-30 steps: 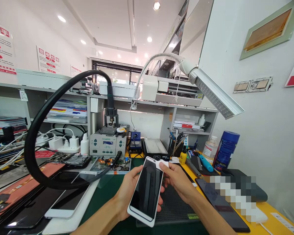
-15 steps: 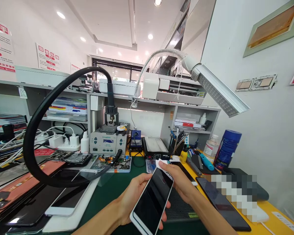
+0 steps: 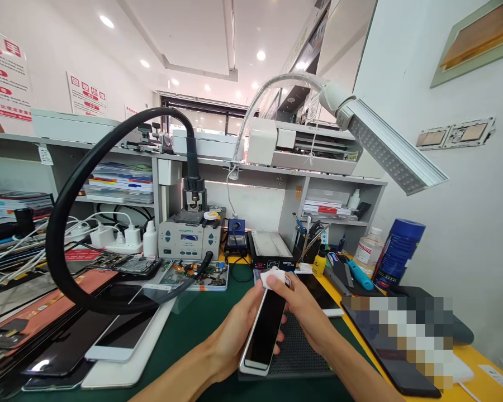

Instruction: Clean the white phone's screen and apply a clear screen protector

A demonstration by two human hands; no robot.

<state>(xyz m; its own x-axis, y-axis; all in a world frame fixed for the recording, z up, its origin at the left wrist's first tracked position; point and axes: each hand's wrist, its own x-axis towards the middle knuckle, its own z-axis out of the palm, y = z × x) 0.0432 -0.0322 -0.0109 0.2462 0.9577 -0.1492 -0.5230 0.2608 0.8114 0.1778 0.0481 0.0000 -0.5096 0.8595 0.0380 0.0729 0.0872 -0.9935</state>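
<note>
A smartphone (image 3: 266, 332) with a white frame and a dark screen lies tilted between my hands, its screen facing up toward me. My left hand (image 3: 230, 329) is closed around its left side, with fingertips showing past the right edge. My right hand (image 3: 302, 301) pinches a small white wipe (image 3: 273, 277) and presses it with the thumb against the phone's top end. Whether the wipe is paper or cloth I cannot tell. Below the phone, a black perforated mat (image 3: 302, 346) rests on the green work mat (image 3: 201, 312).
Phones and screens (image 3: 117, 335) lie stacked at the left, under the black hose (image 3: 54, 223) of a grey hot-air station (image 3: 188, 240). A board-filled tray (image 3: 218, 276) sits ahead. At the right are a dark tablet-like device (image 3: 385, 346) and a blue can (image 3: 400, 251); a lamp (image 3: 398, 148) hangs above.
The phone has turned more upright in view and its lower end has swung right. My right thumb, with the wipe, has shifted left onto the phone's top end. The camera view has shifted slightly.
</note>
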